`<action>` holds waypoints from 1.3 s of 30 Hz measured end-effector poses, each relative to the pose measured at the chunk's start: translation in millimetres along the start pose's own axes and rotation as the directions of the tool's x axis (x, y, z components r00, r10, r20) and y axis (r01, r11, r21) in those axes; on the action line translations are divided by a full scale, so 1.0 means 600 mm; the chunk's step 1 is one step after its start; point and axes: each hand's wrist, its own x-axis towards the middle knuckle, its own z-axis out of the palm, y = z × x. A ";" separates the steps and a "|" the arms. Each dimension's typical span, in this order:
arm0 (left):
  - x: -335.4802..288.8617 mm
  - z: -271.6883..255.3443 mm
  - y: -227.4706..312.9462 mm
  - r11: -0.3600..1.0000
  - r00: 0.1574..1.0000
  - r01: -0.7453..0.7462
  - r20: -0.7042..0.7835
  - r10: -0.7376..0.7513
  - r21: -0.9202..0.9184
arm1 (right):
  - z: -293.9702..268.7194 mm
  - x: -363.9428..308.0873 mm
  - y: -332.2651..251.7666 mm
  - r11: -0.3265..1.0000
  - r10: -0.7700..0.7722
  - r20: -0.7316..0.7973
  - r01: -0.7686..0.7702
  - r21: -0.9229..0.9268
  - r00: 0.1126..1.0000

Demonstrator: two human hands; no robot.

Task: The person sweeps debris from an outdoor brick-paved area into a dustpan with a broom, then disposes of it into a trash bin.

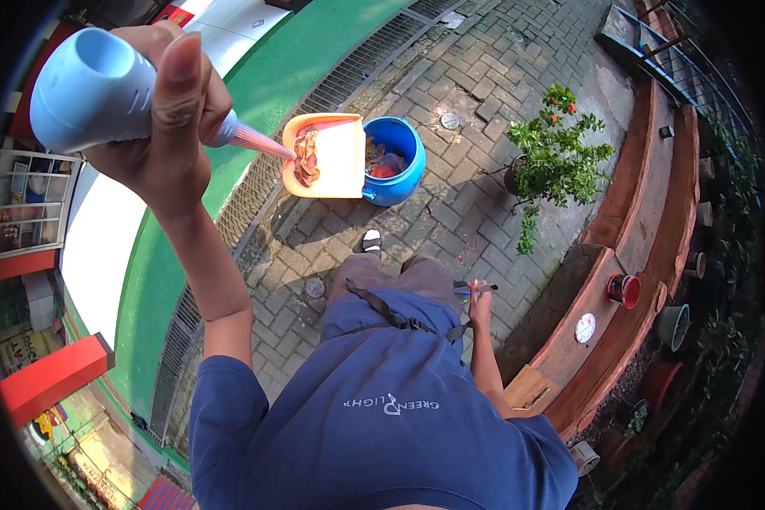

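My left hand (183, 127), raised close at the upper left, is wrapped round the light blue grip (93, 93) of a long-handled dustpan. Its pinkish shaft runs down to the orange pan (340, 161). Brown dry leaves (307, 163) lie in the pan near the shaft. The pan's far edge meets the rim of a blue bin (399, 189), which holds leaves and something red under a clear wrap (386, 167). By my right hip, my right hand (481, 304) is closed round a thin blue and black stick (466, 290); its full shape is hidden.
Grey paving bricks (450, 229) surround the bin. A drain grate (255, 191) and green strip (255, 93) run along the left. At right stand a potted shrub (557, 153) with red flowers and a reddish-brown stepped ledge (586, 289) bearing a red can (625, 291).
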 end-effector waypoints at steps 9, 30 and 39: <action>0.064 0.109 -0.156 0.977 0.995 0.068 0.058 -0.081 0.200 | 0.083 0.108 -0.050 0.973 -0.036 0.157 0.071 -0.222 0.987; 0.143 0.291 -0.382 0.936 0.970 0.144 0.142 -0.198 0.322 | 0.051 0.184 -0.029 0.998 -0.003 0.097 0.010 -0.064 0.995; 0.147 0.288 -0.362 0.903 0.941 0.243 0.141 -0.309 0.355 | 0.037 0.189 -0.034 1.000 0.023 0.103 -0.022 -0.017 0.994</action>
